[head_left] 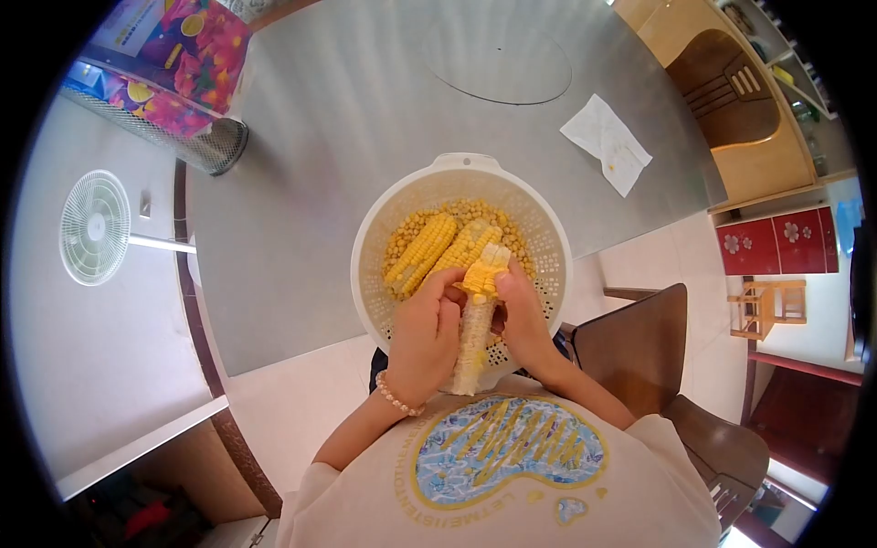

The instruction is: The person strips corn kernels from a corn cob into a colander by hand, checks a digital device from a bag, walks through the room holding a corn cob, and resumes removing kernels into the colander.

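Over the near rim of a white plastic colander (370, 265), both of my hands hold one corn cob (472, 342). Most of the cob is stripped bare; a band of yellow kernels is left near its upper end. My left hand (427, 324) is closed around the cob's left side, with a beaded bracelet on the wrist. On the other side, my right hand (523, 315) grips it with the thumb by the kernels. Inside the colander, an ear of corn (422, 253) and another ear (466, 245) lie on loose corn kernels (402, 233). My hands partly cover the second ear.
The colander is at the near edge of a grey table (311, 183). A crumpled white tissue (607, 144) lies to the right. At the far left a mesh basket (219, 146) holds floral-patterned packages (192, 64). Brown chairs (630, 347) stand at right; a white fan (95, 228) is at left.
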The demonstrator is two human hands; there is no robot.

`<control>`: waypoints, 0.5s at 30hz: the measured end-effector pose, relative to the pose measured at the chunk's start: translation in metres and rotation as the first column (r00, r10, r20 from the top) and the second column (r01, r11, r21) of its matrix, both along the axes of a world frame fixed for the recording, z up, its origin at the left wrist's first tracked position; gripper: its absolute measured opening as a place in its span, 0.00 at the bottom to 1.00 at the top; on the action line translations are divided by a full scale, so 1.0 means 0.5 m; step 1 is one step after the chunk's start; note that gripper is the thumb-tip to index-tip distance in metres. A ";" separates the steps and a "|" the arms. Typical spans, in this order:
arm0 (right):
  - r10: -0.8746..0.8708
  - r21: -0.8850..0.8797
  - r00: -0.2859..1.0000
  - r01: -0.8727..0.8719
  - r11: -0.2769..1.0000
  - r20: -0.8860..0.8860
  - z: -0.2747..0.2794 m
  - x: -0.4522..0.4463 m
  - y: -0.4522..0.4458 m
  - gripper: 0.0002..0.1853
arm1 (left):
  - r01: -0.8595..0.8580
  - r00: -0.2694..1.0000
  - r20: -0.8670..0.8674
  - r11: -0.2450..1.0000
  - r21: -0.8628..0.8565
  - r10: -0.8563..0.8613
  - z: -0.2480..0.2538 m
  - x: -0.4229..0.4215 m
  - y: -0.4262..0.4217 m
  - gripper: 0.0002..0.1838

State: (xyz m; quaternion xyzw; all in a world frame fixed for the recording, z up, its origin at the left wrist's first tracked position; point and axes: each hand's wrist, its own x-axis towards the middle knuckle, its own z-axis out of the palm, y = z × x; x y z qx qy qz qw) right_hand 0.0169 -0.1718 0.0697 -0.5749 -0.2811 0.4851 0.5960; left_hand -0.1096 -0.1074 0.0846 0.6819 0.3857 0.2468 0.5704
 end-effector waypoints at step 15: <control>-0.088 -0.051 0.986 0.081 0.995 -0.142 0.021 0.000 0.007 0.17 | -0.032 0.999 0.015 0.985 -0.169 0.035 -0.008 -0.004 0.007 0.19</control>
